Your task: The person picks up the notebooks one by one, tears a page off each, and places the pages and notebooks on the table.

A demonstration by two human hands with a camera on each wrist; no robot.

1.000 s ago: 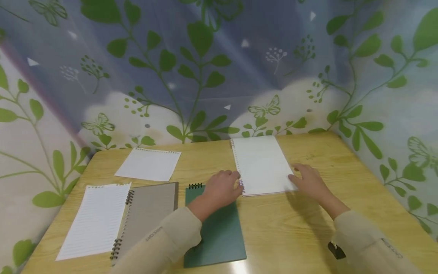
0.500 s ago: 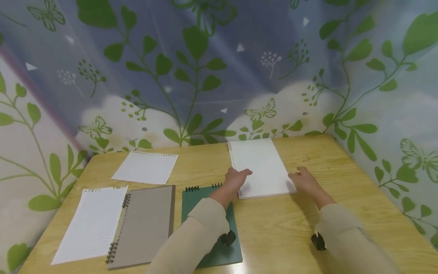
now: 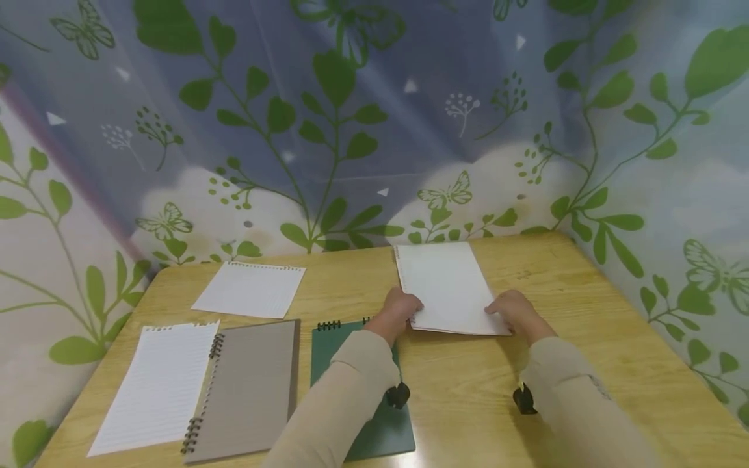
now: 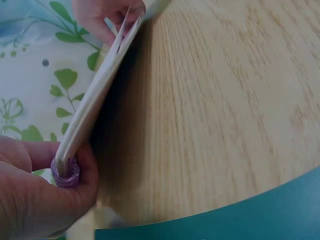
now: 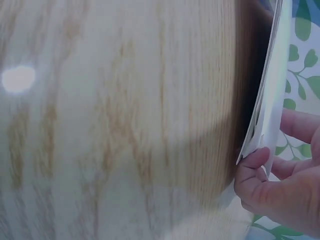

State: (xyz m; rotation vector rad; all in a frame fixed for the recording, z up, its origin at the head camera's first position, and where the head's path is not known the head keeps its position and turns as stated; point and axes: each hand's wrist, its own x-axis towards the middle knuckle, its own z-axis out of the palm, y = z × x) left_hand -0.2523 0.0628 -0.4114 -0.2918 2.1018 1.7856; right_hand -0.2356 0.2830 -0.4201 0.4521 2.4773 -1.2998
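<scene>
An open white-paged spiral notebook (image 3: 443,281) lies at the back right of the table, its purple coil (image 4: 66,175) along the left side. My left hand (image 3: 399,312) grips its near left corner at the coil, thumb on one side and fingers on the other. At the near right corner my right hand (image 3: 517,313) pinches the pages; in the right wrist view some sheets stand slightly apart there. A dark shadow lies under the notebook's near edge, which appears raised off the wood. Below my left forearm is a green spiral notebook (image 3: 383,426), partly hidden.
A grey spiral notebook (image 3: 246,390) lies on the left of the wooden table (image 3: 468,403). Beside it is a lined torn-out sheet (image 3: 155,387), with another loose sheet (image 3: 251,289) behind. A leaf-patterned curtain (image 3: 351,162) borders the table's back.
My left hand has moved from above the notebook's coil to grip its near left corner. My right hand has closed on the near right corner, and the notebook's near edge has shifted slightly.
</scene>
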